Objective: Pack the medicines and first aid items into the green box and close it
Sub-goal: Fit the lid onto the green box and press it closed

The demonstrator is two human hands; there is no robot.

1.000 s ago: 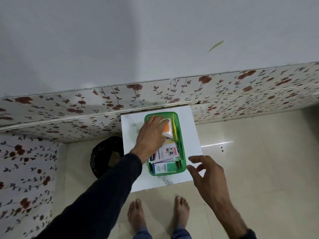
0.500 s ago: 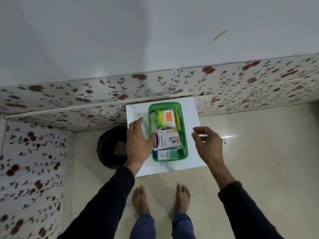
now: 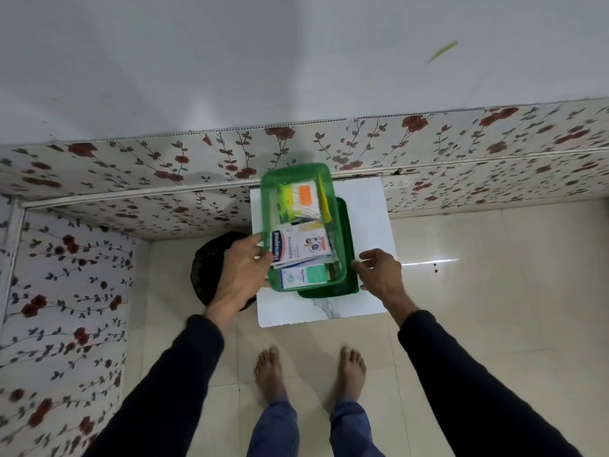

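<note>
- Green box (image 3: 298,169) hangs tilted above the white table (image 3: 359,206), offset to the left of the dark green lid (image 3: 346,232) lying beneath it. It is loaded and open-topped.
- Black bin (image 3: 206,268) stands on the floor just beside the table's left edge. I judge that anything sliding off the box's left side lands in or near it.
- Left hand (image 3: 242,275) pinches the box's left wall, thumb inside against the Hansaplast packet (image 3: 300,244) and fingers outside. A one-sided hold on a thin wall lets the box twist or sag on its right.
- Hansaplast packet lies loose on top, above the teal carton (image 3: 304,275) and below the orange-and-yellow packet (image 3: 298,202). Further tilt can spill these.
- Lid sits flat on the table with its right strip exposed. Lifted askew, it may catch the box's underside.
- Right hand (image 3: 382,275) is curled at the lid's right rim. I cannot tell whether the fingers have closed on it, and a partial grasp may drop the lid.
</note>
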